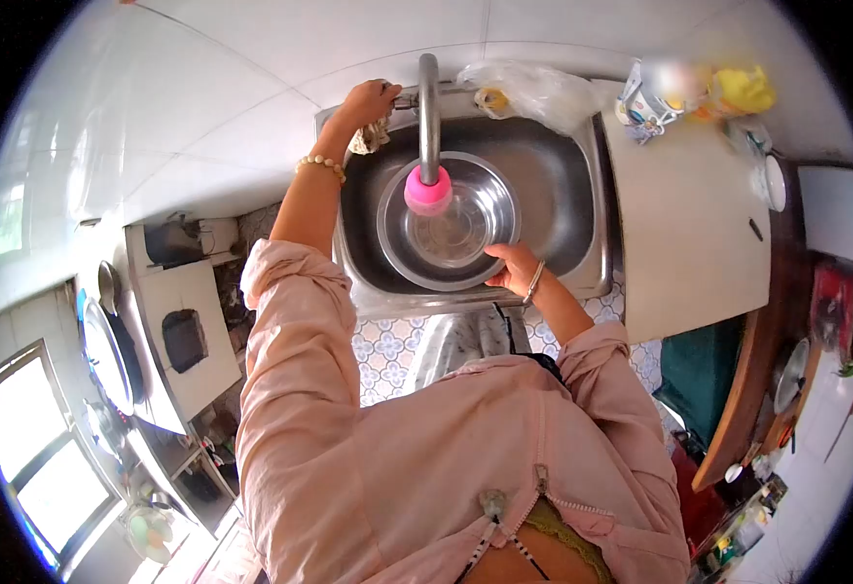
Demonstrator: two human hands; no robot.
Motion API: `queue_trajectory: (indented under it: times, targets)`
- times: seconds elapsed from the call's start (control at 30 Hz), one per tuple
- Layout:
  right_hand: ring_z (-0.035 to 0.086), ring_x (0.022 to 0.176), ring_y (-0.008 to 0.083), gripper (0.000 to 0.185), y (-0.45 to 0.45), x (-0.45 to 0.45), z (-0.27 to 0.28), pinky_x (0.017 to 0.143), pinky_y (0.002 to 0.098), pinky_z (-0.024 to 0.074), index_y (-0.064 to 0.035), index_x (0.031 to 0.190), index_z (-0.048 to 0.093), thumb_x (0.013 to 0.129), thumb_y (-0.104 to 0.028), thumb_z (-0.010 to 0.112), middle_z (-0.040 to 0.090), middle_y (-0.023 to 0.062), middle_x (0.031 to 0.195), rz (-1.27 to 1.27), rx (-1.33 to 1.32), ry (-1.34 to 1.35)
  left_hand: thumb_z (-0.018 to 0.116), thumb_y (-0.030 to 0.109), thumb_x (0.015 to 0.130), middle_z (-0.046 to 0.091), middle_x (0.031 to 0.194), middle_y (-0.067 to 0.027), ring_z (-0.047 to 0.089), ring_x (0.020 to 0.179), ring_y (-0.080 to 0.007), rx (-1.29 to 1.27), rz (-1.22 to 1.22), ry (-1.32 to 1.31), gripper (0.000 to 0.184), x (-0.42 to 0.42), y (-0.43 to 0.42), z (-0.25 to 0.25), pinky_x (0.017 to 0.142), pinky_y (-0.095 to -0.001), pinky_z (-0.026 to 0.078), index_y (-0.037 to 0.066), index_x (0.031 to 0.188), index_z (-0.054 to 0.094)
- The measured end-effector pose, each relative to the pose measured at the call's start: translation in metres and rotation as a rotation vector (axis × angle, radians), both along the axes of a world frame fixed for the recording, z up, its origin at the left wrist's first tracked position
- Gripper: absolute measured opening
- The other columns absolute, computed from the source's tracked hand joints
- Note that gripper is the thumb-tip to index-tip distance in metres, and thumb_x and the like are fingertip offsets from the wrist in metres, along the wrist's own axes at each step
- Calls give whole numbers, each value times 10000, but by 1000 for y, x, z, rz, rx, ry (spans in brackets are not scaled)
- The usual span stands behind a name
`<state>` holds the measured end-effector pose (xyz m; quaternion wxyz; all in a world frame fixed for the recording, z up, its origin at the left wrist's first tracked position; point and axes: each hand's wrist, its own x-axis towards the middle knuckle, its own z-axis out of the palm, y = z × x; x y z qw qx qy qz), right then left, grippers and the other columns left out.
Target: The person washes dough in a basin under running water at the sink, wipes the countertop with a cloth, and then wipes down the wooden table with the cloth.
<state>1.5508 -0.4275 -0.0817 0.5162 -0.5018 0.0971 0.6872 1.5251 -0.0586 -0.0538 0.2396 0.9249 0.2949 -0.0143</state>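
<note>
A round metal bowl sits in the steel sink, under the curved faucet with its pink nozzle. My right hand grips the bowl's rim at the lower right, thumb over the edge. At the sink's back left, my left hand is closed around the faucet handle; part of its fingers is hidden. Just below that hand hangs a crumpled beige cloth or scrubber. The bowl looks to hold some clear water.
A clear plastic bag lies along the sink's back edge. On the right counter are a patterned packet, a yellow bag and a white bowl. A dark green cloth hangs below the counter.
</note>
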Motion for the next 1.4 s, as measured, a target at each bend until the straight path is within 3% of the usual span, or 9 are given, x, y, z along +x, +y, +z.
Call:
queue_trajectory:
  times: [0.2, 0.4, 0.47, 0.53, 0.57, 0.7, 0.8, 1.3, 1.4]
  targets:
    - [580, 669, 187, 267, 0, -8, -8, 534, 308, 478, -49, 961, 536, 738, -188, 582, 601, 73, 817, 28, -6, 25, 431, 397, 830, 591, 788, -224, 556, 800, -364, -51, 4, 12, 453, -1, 2, -5, 723, -405, 422, -26, 817, 594]
    - [571, 706, 195, 234, -4, -7, -8, 577, 348, 482, -59, 932, 535, 745, -195, 571, 591, 75, 817, 40, -17, -6, 475, 346, 806, 595, 765, -206, 578, 738, -296, -127, 60, -98, 383, -31, -3, -12, 701, -363, 442, 19, 986, 562]
    - [564, 703, 215, 202, -8, -2, -10, 597, 377, 495, -43, 885, 532, 746, -185, 569, 579, 95, 795, 6, -32, -32, 552, 402, 760, 603, 847, -196, 575, 810, -305, -86, 14, 79, 458, -55, -1, -30, 727, -354, 441, -7, 965, 577]
    - [575, 706, 207, 230, -13, 4, -19, 576, 355, 496, -42, 921, 536, 745, -186, 569, 587, 88, 820, 1, -61, -56, 598, 286, 734, 611, 867, -182, 586, 807, -257, -339, -30, 78, 390, -84, -11, -38, 718, -335, 444, -3, 994, 572]
    - [585, 709, 199, 259, -15, 7, -21, 556, 332, 497, -42, 958, 539, 745, -187, 569, 595, 81, 845, 2, -92, -79, 602, 254, 732, 614, 839, -175, 588, 783, -209, -279, -42, 24, 386, -101, -6, -68, 697, -312, 448, -14, 1007, 567]
    - [585, 697, 193, 250, -16, 16, -14, 530, 325, 508, -36, 955, 536, 747, -171, 567, 594, 81, 833, -2, -117, -129, 566, 240, 768, 620, 825, -110, 564, 731, -140, -622, 166, 55, 406, -130, -52, -14, 646, -258, 447, -35, 1064, 533]
    - [586, 688, 187, 230, -13, 16, -8, 506, 315, 512, -36, 947, 536, 752, -156, 559, 592, 80, 822, -7, -137, -279, 535, 234, 799, 621, 828, -79, 550, 733, -125, -720, 274, -7, 408, -146, -55, -17, 629, -240, 442, -45, 1095, 505]
    - [572, 674, 221, 213, -27, 22, 12, 527, 335, 503, -33, 947, 512, 753, -112, 554, 568, 107, 866, -160, -79, -95, 528, 288, 825, 593, 896, -82, 541, 763, -123, -1106, 506, -264, 469, -142, -62, 26, 664, -249, 457, -17, 1172, 443]
    - [569, 694, 226, 174, -35, 23, 24, 527, 338, 497, -23, 909, 521, 757, -105, 542, 569, 107, 867, -242, -53, -145, 540, 258, 812, 582, 958, -116, 547, 835, -155, -824, 401, -336, 492, -122, -49, 10, 741, -262, 443, -35, 1187, 417]
